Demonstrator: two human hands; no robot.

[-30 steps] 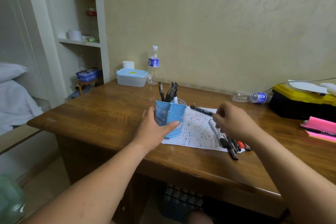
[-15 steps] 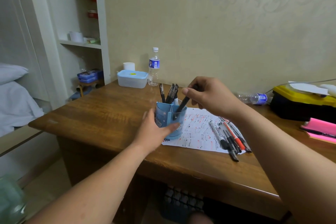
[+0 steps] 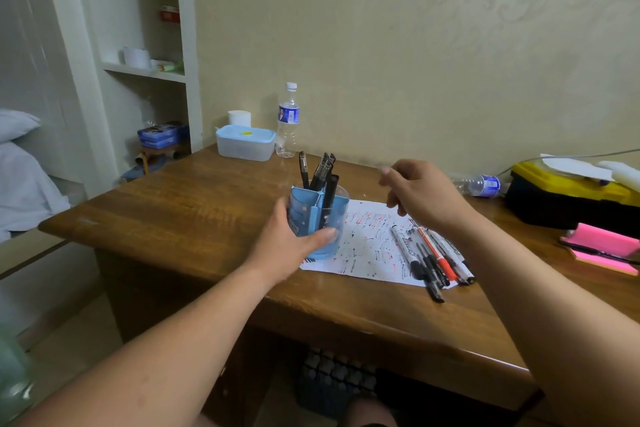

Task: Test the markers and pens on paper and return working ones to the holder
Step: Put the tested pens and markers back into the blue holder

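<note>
Desk: we work at the wooden desk (image 3: 194, 204), with everything for the task towards its front edge.
Paper: the paper (image 3: 367, 246) lies flat just right of the holder, covered in black and red test strokes, so we judge that many pens are already tried.
Right hand: our right hand (image 3: 426, 198) is in the air above the paper's far edge with fingers loosely curled and nothing in them. Half a second ago it was lowering a black pen into the holder.
Left hand: our left hand (image 3: 291, 243) wraps the holder's near side, thumb across its front, steadying it.
Holder: the blue holder (image 3: 311, 211) stands upright at the paper's left edge with several dark pens in it.
Loose pens: the loose pens (image 3: 433, 256) lie in a bundle on the paper's right side, one of them red. We judge these are still to be tested.
Black pen: the black pen (image 3: 330, 191) now stands in the front compartment, so one more working pen is back and our free hand can go for the next.
</note>
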